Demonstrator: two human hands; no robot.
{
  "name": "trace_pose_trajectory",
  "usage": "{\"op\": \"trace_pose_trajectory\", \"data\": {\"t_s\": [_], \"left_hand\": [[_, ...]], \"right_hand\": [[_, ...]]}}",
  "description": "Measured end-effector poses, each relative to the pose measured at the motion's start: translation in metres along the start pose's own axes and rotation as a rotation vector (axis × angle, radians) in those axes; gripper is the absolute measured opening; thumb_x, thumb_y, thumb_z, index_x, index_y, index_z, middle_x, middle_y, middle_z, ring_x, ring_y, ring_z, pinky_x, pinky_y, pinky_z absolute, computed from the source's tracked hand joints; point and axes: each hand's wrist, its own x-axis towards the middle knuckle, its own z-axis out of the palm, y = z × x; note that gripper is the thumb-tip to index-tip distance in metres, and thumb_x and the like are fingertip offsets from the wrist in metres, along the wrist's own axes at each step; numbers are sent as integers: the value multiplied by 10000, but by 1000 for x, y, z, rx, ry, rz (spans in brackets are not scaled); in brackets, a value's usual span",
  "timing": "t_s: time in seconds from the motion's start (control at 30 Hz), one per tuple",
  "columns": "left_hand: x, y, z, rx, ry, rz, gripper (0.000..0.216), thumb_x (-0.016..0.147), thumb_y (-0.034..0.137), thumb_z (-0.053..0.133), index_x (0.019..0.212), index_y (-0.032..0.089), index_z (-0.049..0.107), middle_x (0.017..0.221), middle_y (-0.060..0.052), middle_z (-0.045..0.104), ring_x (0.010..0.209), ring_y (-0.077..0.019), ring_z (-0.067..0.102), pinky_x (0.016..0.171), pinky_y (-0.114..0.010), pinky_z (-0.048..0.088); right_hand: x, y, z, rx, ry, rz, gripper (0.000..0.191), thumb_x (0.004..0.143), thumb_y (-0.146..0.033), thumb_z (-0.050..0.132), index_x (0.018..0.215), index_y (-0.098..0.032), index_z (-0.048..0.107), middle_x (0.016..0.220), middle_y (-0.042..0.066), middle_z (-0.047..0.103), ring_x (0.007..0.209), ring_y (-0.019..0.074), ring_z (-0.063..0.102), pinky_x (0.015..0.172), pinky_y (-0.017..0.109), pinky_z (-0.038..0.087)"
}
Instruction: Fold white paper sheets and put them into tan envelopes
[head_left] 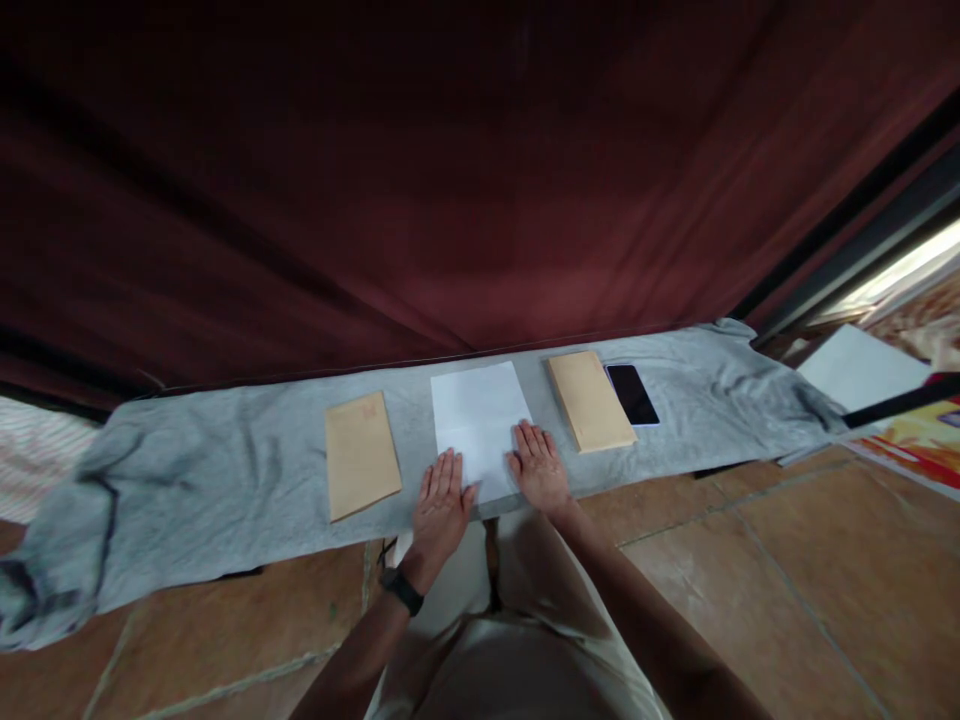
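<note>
A white sheet of paper lies on a grey cloth, straight in front of me. My left hand rests flat at its lower left edge, fingers stretched out. Along the lower right edge, my right hand lies flat too, with the thumb toward the paper. Neither hand grips anything. To the left of the paper is a single brown envelope. On the right sits a thicker stack of brown envelopes, close to my right hand. Beside that stack lies a dark-screened phone.
The grey cloth covers a long narrow surface and is wrinkled toward both ends. A dark red curtain hangs right behind it. Brown floor tiles show in front. At the far right are a white panel and a colourful printed item.
</note>
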Motion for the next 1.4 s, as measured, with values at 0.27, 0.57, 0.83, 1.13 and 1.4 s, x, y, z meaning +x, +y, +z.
{"op": "trace_pose_trajectory", "data": {"t_s": [0.27, 0.57, 0.83, 1.13, 1.4], "left_hand": [[67, 36, 12, -117, -16, 136, 572, 1037, 368, 338, 1535, 89, 378, 1587, -176, 422, 1497, -263, 358, 1215, -461, 345], [117, 16, 33, -75, -35, 218, 583, 1036, 394, 344, 1530, 91, 404, 1584, -162, 425, 1503, -242, 348, 1225, -448, 321], [109, -49, 22, -5, -22, -5, 650, 1033, 456, 287, 1529, 48, 394, 1581, -207, 411, 1501, -288, 347, 1220, -497, 303], [56, -47, 14, -159, 61, -161, 577, 1029, 415, 355, 1494, 79, 423, 1542, -241, 457, 1454, -308, 422, 1156, -505, 419], [-7, -10, -13, -92, -99, 172, 597, 946, 408, 567, 1497, 202, 463, 1597, -141, 417, 1491, -314, 364, 1212, -554, 320]], "right_hand": [[-1, -1, 4, -21, 36, -4, 554, 1025, -338, 469, 1526, -106, 431, 1584, 178, 416, 1456, 321, 398, 1189, 502, 305], [2, -1, 3, 36, 47, 21, 548, 1020, -362, 481, 1517, -132, 451, 1561, 172, 453, 1424, 319, 447, 1180, 509, 327], [0, -2, 4, 64, 54, 33, 590, 1014, -364, 477, 1556, -146, 395, 1585, 155, 419, 1440, 329, 430, 1205, 513, 294], [0, 1, 4, 41, 32, 12, 596, 1024, -370, 452, 1558, -117, 376, 1588, 176, 409, 1453, 332, 405, 1197, 515, 303], [2, 0, 0, 24, 13, 24, 575, 1032, -387, 454, 1541, -124, 410, 1574, 165, 438, 1441, 322, 421, 1192, 500, 305]]}}
